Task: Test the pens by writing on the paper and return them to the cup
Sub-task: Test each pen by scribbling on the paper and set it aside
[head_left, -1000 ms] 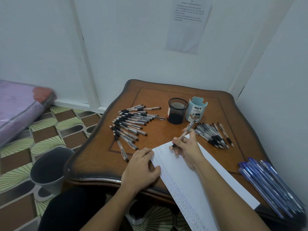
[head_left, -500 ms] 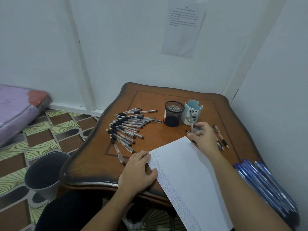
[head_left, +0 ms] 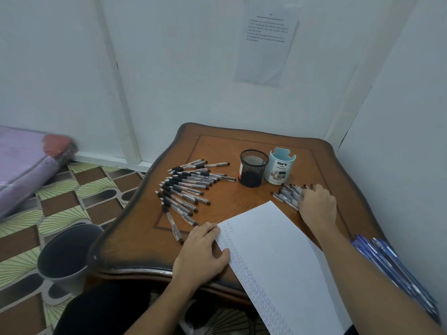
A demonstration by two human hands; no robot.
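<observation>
A white paper (head_left: 278, 250) with rows of small scribbles along its left edge lies on the wooden table (head_left: 217, 146). My left hand (head_left: 200, 255) rests flat on the paper's left edge. My right hand (head_left: 316, 204) lies palm down on a small pile of black-grip pens (head_left: 287, 193) right of the paper, fingers over the pens; no pen stands out of it. A larger fan of similar pens (head_left: 188, 187) lies on the table's left side. A black mesh cup (head_left: 252, 168) and a pale blue organizer cup (head_left: 279, 169) stand behind, both without pens sticking out.
A bundle of blue pens (head_left: 391, 269) sits by my right forearm at the table's right edge. A grey bin (head_left: 67, 252) stands on the patterned floor to the left. A purple mattress (head_left: 24, 160) lies far left. White walls enclose the back and right.
My right hand lifted a pen off the paper, carried it right toward the small pile and now lies on that pile. My left hand stayed on the paper.
</observation>
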